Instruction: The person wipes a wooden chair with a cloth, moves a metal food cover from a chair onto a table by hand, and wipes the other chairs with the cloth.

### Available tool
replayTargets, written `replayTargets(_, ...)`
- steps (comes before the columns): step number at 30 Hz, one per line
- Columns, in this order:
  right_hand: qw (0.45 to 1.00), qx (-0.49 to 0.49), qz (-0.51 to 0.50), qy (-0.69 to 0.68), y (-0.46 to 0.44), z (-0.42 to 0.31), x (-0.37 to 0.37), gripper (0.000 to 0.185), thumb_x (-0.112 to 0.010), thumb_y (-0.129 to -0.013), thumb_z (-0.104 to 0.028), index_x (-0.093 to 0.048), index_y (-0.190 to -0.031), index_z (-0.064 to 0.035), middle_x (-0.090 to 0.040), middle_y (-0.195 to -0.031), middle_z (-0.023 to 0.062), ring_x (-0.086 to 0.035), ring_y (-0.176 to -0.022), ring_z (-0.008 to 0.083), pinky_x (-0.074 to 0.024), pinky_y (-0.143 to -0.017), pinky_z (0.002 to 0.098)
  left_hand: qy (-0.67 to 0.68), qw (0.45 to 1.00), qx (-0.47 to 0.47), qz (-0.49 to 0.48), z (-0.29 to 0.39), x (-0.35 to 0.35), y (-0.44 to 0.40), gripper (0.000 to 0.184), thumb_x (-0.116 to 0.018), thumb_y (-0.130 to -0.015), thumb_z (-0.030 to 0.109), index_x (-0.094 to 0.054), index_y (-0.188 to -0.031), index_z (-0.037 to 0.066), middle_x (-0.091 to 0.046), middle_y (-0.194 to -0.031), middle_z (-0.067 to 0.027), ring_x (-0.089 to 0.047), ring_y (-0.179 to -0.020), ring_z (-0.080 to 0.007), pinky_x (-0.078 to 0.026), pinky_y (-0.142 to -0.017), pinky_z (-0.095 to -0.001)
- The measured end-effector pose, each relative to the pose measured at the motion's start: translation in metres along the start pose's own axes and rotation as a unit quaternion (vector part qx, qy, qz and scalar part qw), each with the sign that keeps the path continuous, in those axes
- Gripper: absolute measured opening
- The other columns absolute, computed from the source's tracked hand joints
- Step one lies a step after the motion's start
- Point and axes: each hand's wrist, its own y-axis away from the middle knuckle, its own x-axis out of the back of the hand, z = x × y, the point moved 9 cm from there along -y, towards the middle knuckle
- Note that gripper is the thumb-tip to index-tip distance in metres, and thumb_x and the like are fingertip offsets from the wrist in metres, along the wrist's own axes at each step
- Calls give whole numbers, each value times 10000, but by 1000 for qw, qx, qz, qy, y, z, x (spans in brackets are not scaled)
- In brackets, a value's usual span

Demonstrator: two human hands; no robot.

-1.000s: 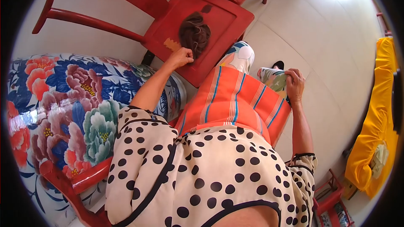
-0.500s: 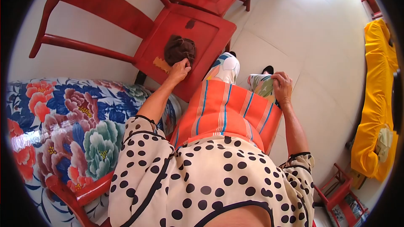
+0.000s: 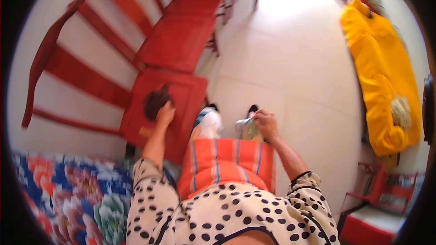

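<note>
My left hand is closed on the near edge of a crumpled dark brown cloth bundle. The bundle rests on the seat of a red wooden chair. To the right, my right hand is held above the knee of the patterned trousers, its fingers pinched together. A pale grey strip sticks out at its fingertips, too blurred to tell whether it is a separate thing or trouser fabric. An orange striped cloth lies across my lap.
More red chairs stand in a row beyond. A flowered blue and white surface is at the lower left. Along the right lies a long yellow cover with a pale cloth on it. A red stool-like frame stands lower right.
The view has swung, so the chairs and floor appear shifted. My right hand has risen off the trouser knee, with a pale strip now at its fingertips. My left hand stays on the brown bundle.
</note>
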Motion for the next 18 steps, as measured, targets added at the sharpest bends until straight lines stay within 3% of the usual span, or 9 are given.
replayTargets(2, 1000, 5, 0, -8, 2, 10, -4, 86, -645, -769, -111, -716, -817, -106, -678, -955, 54, -625, -957, 268, -454, -904, 418, 10, 996, -85, 26, 3, 0, 6, 430, -650, -892, 329, -551, -1253, 118, -704, -1112, -182, -656, -1053, -396, -518, -855, -506)
replayTargets(4, 1000, -6, -5, 3, 7, 12, -4, 95, -629, -798, -149, -715, -837, -150, -660, -997, 11, -598, -1013, 225, -421, -940, 404, -33, 996, -74, -21, 21, 10, 24, 334, -691, -845, 299, -574, -1094, 108, -693, -949, -184, -659, -928, -418, -505, -771, -492)
replayTargets(6, 1000, -17, -12, 14, 7, 7, 0, 121, -592, -836, -188, -708, -838, -154, -655, -999, -3, -598, -1010, 201, -408, -951, 391, 37, 990, -129, 37, 39, 37, 46, 248, -696, -824, 242, -603, -997, 89, -658, -849, -197, -644, -848, -433, -490, -721, -502)
replayTargets(8, 1000, -19, -9, 15, 9, 7, 1, 123, -587, -841, -182, -705, -833, -151, -652, -990, -2, -598, -1009, 199, -402, -956, 396, 59, 990, -58, 111, 31, 62, 53, 224, -692, -842, 205, -623, -1016, 82, -658, -878, -177, -642, -865, -412, -496, -754, -479)
replayTargets(10, 1000, -10, -6, 14, 9, 7, 0, 128, -583, -845, -183, -705, -829, -149, -651, -984, -2, -598, -1011, 200, -400, -957, 400, 37, 960, -113, 254, 33, 98, 59, 300, -690, -869, 199, -630, -1139, 85, -645, -1032, -177, -618, -991, -398, -493, -822, -470)
replayTargets(12, 1000, -15, -10, 12, 14, 7, -2, 130, -581, -848, -182, -704, -823, -148, -650, -978, -1, -596, -1017, 200, -397, -960, 403, -24, 945, -109, 308, 35, 113, 57, 465, -701, -881, 208, -564, -1314, 105, -575, -1201, -174, -562, -1108, -409, -468, -889, -490)
replayTargets(13, 1000, -18, -14, 11, 13, 6, -2, 130, -582, -849, -182, -703, -820, -147, -650, -976, -1, -595, -1022, 200, -395, -963, 404, -59, 960, -59, 266, 18, 105, 39, 687, -709, -880, 328, -416, -1488, 197, -488, -1369, -202, -487, -1226, -449, -438, -970, -531)
replayTargets(16, 1000, -20, -15, 9, 11, 4, 1, 106, -587, -834, -167, -689, -809, -153, -635, -960, -15, -585, -1003, 184, -393, -956, 396, -130, 973, 4, 188, -17, 65, 0, 798, -703, -857, 472, -326, -1539, 303, -398, -1502, -165, -411, -1329, -446, -396, -1044, -578)
replayTargets(18, 1000, -13, -9, 8, 12, 2, 3, 82, -588, -806, -150, -668, -812, -168, -615, -949, -37, -576, -948, 167, -405, -946, 391, -153, 973, 87, 149, -30, 51, -14, 809, -624, -856, 629, -261, -1546, 413, -299, -1589, -113, -304, -1407, -454, -324, -1036, -707)
